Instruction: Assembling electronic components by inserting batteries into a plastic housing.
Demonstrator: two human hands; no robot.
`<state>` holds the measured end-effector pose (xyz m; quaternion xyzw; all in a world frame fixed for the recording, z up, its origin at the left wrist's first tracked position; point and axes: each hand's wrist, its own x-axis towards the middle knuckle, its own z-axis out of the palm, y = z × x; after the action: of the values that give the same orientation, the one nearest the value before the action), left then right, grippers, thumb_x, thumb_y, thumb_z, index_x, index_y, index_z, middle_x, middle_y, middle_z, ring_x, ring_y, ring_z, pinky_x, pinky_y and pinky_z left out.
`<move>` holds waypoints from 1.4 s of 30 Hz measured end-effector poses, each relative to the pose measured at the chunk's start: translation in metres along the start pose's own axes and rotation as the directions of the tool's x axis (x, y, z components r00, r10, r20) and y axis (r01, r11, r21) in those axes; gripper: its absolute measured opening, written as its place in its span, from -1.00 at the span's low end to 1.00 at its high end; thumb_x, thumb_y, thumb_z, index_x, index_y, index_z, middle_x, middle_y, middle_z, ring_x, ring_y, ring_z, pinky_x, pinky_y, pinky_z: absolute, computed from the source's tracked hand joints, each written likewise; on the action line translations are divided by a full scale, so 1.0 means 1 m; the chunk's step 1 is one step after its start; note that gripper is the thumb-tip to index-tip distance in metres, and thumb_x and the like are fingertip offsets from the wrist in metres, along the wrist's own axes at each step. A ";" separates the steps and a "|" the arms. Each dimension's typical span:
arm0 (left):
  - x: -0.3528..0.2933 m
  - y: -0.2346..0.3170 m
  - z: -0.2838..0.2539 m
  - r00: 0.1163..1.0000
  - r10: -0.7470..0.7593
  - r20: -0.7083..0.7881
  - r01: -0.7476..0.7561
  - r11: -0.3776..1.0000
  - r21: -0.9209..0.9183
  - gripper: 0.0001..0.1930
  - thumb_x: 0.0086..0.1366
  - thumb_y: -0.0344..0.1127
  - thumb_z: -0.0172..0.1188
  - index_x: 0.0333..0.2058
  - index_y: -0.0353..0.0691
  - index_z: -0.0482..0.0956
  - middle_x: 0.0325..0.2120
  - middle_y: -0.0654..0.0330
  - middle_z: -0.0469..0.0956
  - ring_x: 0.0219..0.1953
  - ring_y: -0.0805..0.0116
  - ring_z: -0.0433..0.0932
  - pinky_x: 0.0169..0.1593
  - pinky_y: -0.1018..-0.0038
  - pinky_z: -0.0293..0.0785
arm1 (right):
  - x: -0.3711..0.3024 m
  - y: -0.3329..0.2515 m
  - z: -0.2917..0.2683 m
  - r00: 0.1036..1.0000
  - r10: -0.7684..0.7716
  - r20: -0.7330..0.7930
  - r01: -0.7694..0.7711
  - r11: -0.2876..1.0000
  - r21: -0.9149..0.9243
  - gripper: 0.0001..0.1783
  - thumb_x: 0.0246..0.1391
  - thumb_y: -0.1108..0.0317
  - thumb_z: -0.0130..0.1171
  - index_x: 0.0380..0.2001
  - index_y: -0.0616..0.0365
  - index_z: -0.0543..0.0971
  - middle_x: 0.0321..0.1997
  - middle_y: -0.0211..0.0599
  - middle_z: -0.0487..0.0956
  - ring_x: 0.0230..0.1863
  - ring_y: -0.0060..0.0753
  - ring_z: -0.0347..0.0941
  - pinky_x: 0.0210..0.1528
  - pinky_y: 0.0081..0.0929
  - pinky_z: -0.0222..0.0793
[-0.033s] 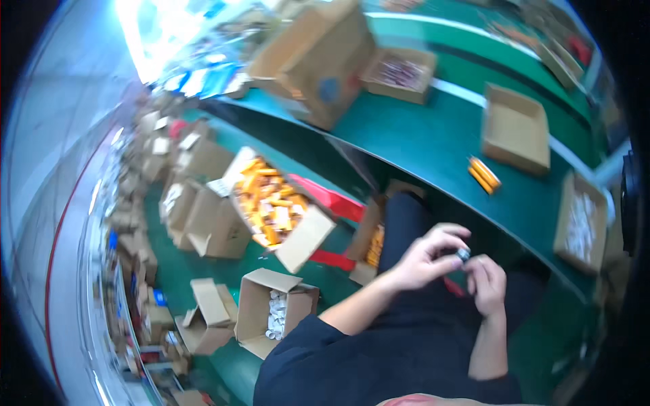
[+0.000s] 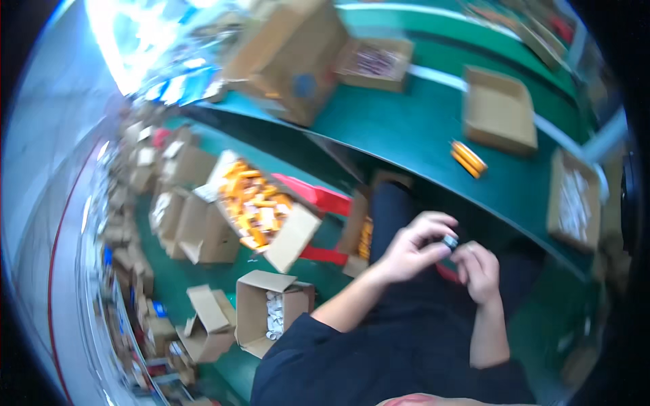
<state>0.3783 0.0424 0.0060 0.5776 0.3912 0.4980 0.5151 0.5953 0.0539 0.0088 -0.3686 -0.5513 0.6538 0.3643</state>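
Note:
Over my lap, my left hand (image 2: 418, 249) pinches a small dark and silvery cylindrical piece (image 2: 450, 241) between thumb and fingers. Just right of it and slightly nearer, my right hand (image 2: 479, 269) has its fingers curled together, the tips close to that piece. Whether the right fingers hold something is too blurred to tell. Beyond my hands, a pair of orange cylinders (image 2: 468, 160) lies side by side on the green bench (image 2: 399, 122). To the left stands an open carton (image 2: 298, 233) full of orange cylinders.
An open carton (image 2: 254, 318) with white pieces sits at my left. On the bench are a large carton (image 2: 291, 64), a shallow box (image 2: 497, 111), a box with thin reddish pieces (image 2: 372, 64) and one with white pieces (image 2: 572, 203). A red stool-like frame (image 2: 318, 196) stands beside my leg.
The view has shifted slightly, so bench and cartons appear a little farther left. My hands keep nearly the same pose around the small piece.

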 end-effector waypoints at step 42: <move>-0.011 -0.013 0.013 0.985 0.026 0.172 -0.028 1.000 0.012 -0.65 0.10 -0.37 0.39 -0.10 -0.32 0.71 0.00 -0.04 0.56 0.02 0.11 0.53 0.13 0.28 0.44 | -0.014 0.004 -0.003 0.789 -0.614 0.041 0.519 0.628 -0.580 -0.82 -0.32 0.58 0.22 -0.71 0.09 0.44 -0.70 -0.43 0.33 -0.69 -0.35 0.12 -0.51 -0.48 0.11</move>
<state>0.3900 0.0308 -0.0089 0.6273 0.3408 0.4506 0.5360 0.6038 0.0428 0.0054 -0.3174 -0.7749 0.2805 0.4691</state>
